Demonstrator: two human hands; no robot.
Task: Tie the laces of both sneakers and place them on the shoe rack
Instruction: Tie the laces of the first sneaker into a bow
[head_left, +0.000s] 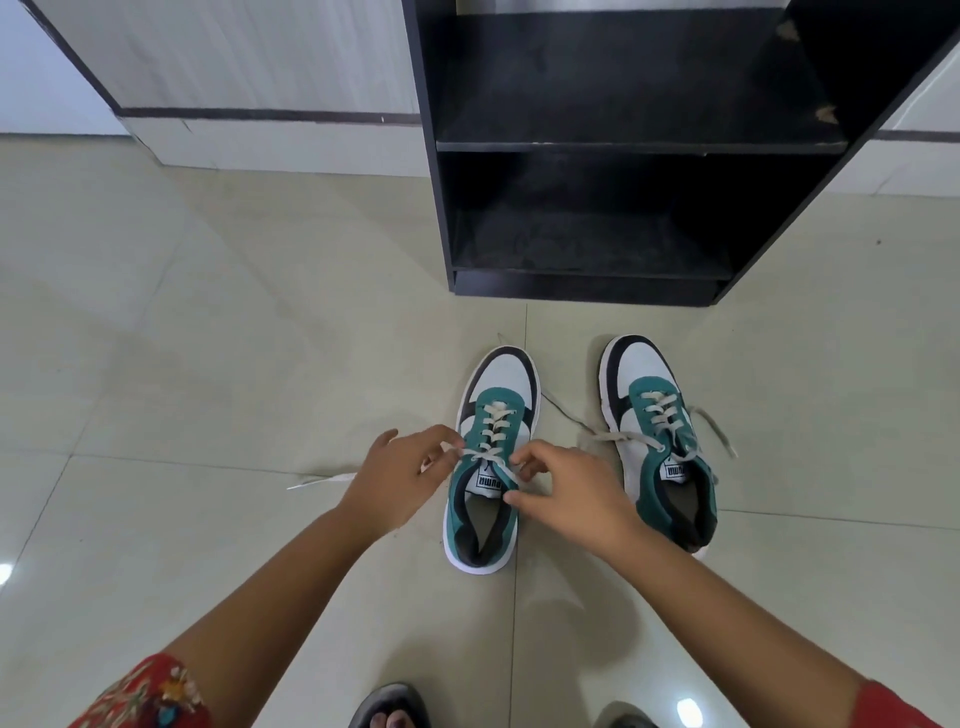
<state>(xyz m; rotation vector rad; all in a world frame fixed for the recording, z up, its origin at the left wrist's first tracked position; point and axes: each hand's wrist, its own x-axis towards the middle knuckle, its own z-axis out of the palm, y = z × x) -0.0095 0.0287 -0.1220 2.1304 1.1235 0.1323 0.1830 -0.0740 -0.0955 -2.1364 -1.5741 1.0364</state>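
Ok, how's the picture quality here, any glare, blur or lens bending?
Head view: wide-angle bending bows the shoe rack sides outward; two bright glare spots on the glossy floor tiles near the bottom edge; soft shadows under both arms; hands and left sneaker reasonably sharp.

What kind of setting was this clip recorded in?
Probably a home entryway or hallway. A black open shoe rack stands on the glossy tiled floor against a pale wall, and both hands work the laces of a sneaker set on the floor.

A home entryway: glossy tiled floor (208, 338), black shoe rack (623, 145) against the wall, 2 sneakers (491, 519) before it.
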